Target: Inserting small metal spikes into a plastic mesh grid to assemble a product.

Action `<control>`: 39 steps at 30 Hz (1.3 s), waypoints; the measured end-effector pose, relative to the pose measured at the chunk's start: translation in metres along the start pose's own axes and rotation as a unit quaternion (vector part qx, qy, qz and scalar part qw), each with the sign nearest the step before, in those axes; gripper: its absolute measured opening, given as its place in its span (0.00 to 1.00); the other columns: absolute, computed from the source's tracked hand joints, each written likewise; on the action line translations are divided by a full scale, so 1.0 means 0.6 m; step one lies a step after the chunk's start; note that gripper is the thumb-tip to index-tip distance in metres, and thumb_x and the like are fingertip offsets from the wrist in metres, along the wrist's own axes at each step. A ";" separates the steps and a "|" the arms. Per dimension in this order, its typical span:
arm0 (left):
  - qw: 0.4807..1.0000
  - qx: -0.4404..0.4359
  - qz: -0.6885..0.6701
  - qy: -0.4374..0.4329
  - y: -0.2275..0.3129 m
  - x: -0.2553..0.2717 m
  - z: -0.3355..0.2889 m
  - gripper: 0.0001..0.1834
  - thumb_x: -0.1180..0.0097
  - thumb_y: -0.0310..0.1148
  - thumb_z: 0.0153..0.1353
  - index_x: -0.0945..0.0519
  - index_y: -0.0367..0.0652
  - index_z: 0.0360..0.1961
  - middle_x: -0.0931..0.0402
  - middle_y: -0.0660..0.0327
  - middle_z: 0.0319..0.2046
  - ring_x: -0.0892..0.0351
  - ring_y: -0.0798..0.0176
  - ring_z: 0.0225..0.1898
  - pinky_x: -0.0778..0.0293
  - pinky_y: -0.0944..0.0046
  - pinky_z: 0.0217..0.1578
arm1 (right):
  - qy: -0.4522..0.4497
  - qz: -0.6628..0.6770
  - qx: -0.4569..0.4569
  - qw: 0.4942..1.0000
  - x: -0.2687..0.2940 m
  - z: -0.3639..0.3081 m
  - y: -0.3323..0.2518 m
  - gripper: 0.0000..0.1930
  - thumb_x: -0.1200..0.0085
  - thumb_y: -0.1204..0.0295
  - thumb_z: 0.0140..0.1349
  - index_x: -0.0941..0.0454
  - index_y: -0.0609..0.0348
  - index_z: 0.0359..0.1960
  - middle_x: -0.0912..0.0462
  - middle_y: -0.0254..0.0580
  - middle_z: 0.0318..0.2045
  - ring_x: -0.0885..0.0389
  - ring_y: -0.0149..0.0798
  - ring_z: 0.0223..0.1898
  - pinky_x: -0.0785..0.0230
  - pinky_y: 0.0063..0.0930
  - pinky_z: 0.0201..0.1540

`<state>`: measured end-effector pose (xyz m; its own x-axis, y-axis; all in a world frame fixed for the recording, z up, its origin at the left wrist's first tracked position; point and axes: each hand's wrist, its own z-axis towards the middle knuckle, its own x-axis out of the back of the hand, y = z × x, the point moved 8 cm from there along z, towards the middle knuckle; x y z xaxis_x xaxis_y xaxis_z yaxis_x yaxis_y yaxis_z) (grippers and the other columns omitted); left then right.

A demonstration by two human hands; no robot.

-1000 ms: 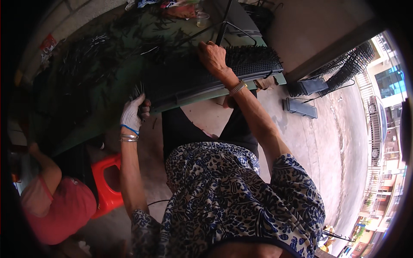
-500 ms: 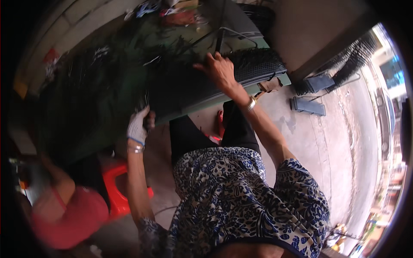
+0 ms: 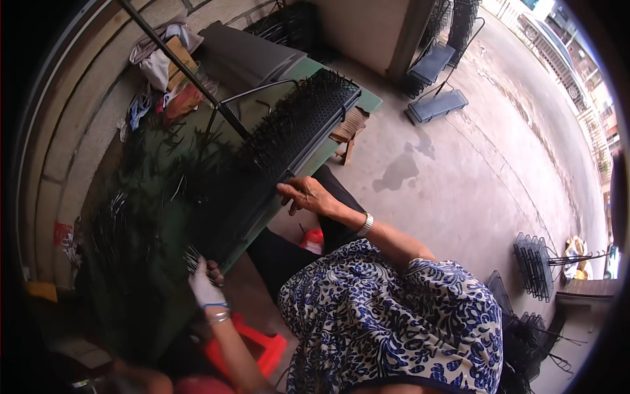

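My left hand (image 3: 207, 286), in a white glove, is closed around a bunch of thin metal wire pieces (image 3: 191, 259) near the front edge of the green table (image 3: 272, 202). My right hand (image 3: 304, 196) is bare, with a metal watch at the wrist. Its fingers are partly bent and apart, just beside the front edge of a long black mesh rack (image 3: 312, 134); I see nothing held in it. Many short black pieces (image 3: 289, 108) lie along the rack's back side. More dark pieces (image 3: 154, 177) are heaped on the table at left.
A bent metal rod stand (image 3: 226, 111) rises over the table. Cloths (image 3: 151, 65) and a grey panel (image 3: 246, 52) lie behind. A red stool (image 3: 252, 345) stands below; part of another person (image 3: 134, 377) shows at lower left. Black racks (image 3: 438, 106) sit on the floor at right.
The view has turned, so the table now slants up to the right. My right hand has come down from over the rack to its front edge. My left hand still holds the wire pieces.
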<state>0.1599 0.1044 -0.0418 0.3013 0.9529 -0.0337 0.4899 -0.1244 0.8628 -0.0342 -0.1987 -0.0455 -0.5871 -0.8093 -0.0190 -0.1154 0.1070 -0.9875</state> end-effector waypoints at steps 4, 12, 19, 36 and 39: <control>0.995 -0.098 -0.027 -0.016 0.068 -0.168 -0.122 0.10 0.42 0.39 0.63 0.18 0.44 0.39 0.31 0.70 0.21 0.40 0.79 0.15 0.48 0.77 0.14 | -0.057 0.063 -0.006 0.996 -0.005 -0.035 -0.042 0.21 0.48 0.57 0.68 0.22 0.68 0.44 0.18 0.40 0.31 0.20 0.30 0.26 0.27 0.23 0.32; 0.943 0.064 -0.026 -0.325 0.006 -0.459 -0.205 0.09 0.41 0.37 0.63 0.20 0.43 0.35 0.20 0.62 0.23 0.31 0.78 0.15 0.45 0.78 0.11 | 0.051 0.000 0.158 0.986 0.108 -0.074 -0.163 0.21 0.44 0.60 0.65 0.24 0.68 0.50 0.20 0.39 0.33 0.22 0.32 0.36 0.27 0.26 0.39; 0.919 0.148 0.037 -0.363 -0.044 -0.543 -0.227 0.11 0.41 0.36 0.63 0.21 0.42 0.43 0.16 0.55 0.31 0.25 0.74 0.18 0.43 0.79 0.11 | 0.114 -0.047 0.119 0.985 0.212 -0.102 -0.141 0.13 0.44 0.66 0.65 0.22 0.67 0.34 0.23 0.35 0.26 0.26 0.27 0.29 0.32 0.26 0.31; 0.918 0.237 -0.093 -0.305 -0.116 -0.605 -0.099 0.11 0.46 0.39 0.66 0.22 0.47 0.45 0.17 0.58 0.34 0.20 0.66 0.27 0.27 0.67 0.25 | 0.434 -0.254 0.294 0.813 0.391 0.006 -0.226 0.04 0.48 0.76 0.65 0.27 0.64 0.38 0.16 0.43 0.30 0.15 0.34 0.28 0.27 0.24 0.31; 0.890 0.274 -0.095 -0.351 -0.137 -0.607 -0.089 0.10 0.46 0.38 0.67 0.23 0.46 0.44 0.20 0.59 0.30 0.24 0.68 0.23 0.31 0.71 0.20 | 0.436 -0.298 0.303 0.793 0.406 0.063 -0.217 0.03 0.48 0.76 0.65 0.27 0.63 0.37 0.17 0.44 0.29 0.15 0.35 0.27 0.27 0.26 0.30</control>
<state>-0.0336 -0.2176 -0.0738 0.5143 0.5869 -0.6254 0.8536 -0.2795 0.4397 -0.1319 -0.4316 0.0727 -0.9344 0.1237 0.3340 -0.3297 -0.6552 -0.6797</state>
